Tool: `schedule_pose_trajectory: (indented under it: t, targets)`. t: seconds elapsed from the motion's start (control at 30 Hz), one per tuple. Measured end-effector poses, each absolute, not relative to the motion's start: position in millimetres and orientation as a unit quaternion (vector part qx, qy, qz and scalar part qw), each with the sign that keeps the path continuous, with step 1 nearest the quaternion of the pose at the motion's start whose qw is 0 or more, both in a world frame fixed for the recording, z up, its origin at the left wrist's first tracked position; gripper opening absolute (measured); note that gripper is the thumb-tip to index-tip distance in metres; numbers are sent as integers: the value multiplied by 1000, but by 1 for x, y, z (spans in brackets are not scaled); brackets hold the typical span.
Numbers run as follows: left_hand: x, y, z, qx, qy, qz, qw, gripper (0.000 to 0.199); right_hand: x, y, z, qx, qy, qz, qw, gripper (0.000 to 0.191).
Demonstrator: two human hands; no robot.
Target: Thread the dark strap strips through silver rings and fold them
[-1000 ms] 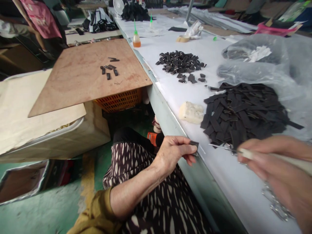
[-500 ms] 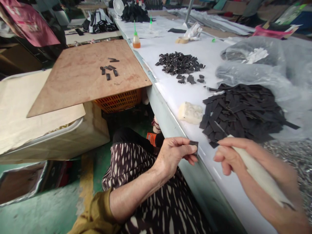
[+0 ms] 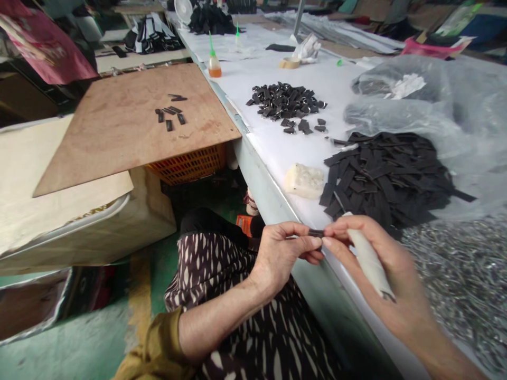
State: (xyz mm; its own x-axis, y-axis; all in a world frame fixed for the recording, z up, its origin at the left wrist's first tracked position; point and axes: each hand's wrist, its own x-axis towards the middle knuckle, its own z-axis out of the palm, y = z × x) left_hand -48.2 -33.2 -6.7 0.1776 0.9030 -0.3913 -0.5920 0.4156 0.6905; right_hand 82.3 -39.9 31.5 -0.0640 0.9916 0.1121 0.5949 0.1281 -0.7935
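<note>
Pinched between the thumb and fingers of my left hand [image 3: 283, 250] is a small black strip [image 3: 316, 233], at the edge of the white table. My right hand [image 3: 376, 264] meets it there, its thumb and forefinger closed at the strip's right end. A white-handled tool [image 3: 369, 258] with a thin metal tip also rests in my right hand. Just beyond lies a large pile of black strips [image 3: 380, 174], with a whitish block [image 3: 304, 180] to its left. Farther back is a heap of small folded black pieces [image 3: 287, 99]. Many small metal parts [image 3: 455, 279] lie at the right.
A wooden board [image 3: 130, 116] with several black pieces bridges to the left, above an orange basket [image 3: 190, 164]. Clear plastic bags [image 3: 447, 105] lie at the right back. A bottle of orange liquid [image 3: 214, 66] stands on the table's far left edge. A person in a pink apron [image 3: 51, 47] is at the upper left.
My right hand has moved left to my left hand, and its thumb and forefinger have closed at the black strip. The tool has moved with it. The view has shifted slightly.
</note>
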Motion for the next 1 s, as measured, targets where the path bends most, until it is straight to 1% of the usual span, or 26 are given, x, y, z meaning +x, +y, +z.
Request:
schedule_pose_trajectory:
  t: [0.3,0.5,0.7,0.83,1.0]
  targets:
    - [-49,-33,-4,200,412,487,744,21,84,-37,34,-580,-695,289,311,6]
    - [-52,-32,-12,179,374,449,791,21,88,-34,39,-571,-699,309,301,5]
    - [-54,-28,-19,170,355,407,824,25,91,-30,31,-574,-686,337,293,7]
    - [-56,-26,-18,215,369,423,800,29,92,-31,29,-580,-683,330,297,8]
    - [-58,-28,-13,279,420,427,751,22,93,-35,30,-587,-686,324,283,6]
